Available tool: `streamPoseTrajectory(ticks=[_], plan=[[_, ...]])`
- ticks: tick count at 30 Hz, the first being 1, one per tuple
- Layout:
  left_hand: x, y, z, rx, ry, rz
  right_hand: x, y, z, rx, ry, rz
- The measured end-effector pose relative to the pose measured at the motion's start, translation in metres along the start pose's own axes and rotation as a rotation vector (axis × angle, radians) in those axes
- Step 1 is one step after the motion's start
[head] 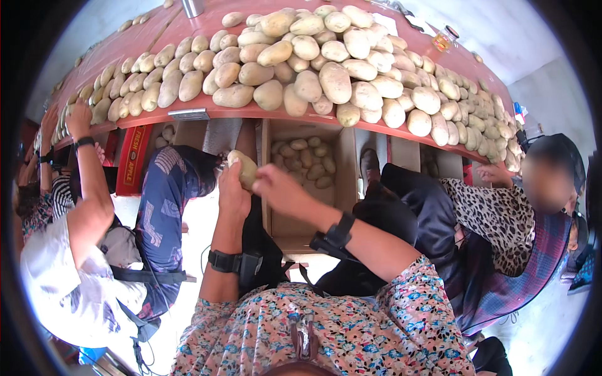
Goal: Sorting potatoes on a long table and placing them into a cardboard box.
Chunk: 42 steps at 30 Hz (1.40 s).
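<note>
A pale potato (pixel 242 170) is held upright in my left hand (pixel 235 192), above my lap and in front of the table edge. My right hand (pixel 277 185) is at its right side, fingers bent close to the skin; whether they hold anything small cannot be told. Just beyond my hands, an open cardboard box (pixel 265 207) stands under the table edge with a layer of potatoes (pixel 308 160) at its far end. Above it, a large heap of potatoes (pixel 335 83) covers the front of the red table (pixel 225 109).
Co-workers sit on both sides; one's hand (pixel 79 117) touches potatoes at left, another's hand (pixel 496 175) is by the right table edge. A red carton (pixel 134 160) stands below the table. A metal cup (pixel 192 7) and a glass jar (pixel 444 38) stand farther back.
</note>
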<state>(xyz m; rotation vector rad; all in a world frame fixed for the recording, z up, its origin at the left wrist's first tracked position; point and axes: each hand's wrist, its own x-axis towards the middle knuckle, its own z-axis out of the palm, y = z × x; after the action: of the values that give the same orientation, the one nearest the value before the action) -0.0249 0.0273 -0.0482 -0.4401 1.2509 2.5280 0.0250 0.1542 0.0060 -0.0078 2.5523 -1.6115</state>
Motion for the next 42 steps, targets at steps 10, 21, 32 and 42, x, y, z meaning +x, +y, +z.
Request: streamPoseTrajectory(ticks=[10, 21, 32, 42], plan=[[-0.007, -0.016, 0.009, -0.047, -0.123, -0.291, -0.015, -0.023, -0.029, -1.012, -0.462, -0.207], [-0.044, 0.006, 0.045, 0.209, -0.169, -0.238, -0.01, -0.022, -0.046, -0.535, -0.021, 0.094], [-0.019, -0.082, 0.03, -0.136, -0.174, -0.758, -0.009, -0.046, -0.115, -0.484, -0.28, -0.067], [0.062, -0.22, -0.038, -0.152, 0.084, -0.639, -0.003, -0.049, -0.123, -0.568, -0.204, -0.148]])
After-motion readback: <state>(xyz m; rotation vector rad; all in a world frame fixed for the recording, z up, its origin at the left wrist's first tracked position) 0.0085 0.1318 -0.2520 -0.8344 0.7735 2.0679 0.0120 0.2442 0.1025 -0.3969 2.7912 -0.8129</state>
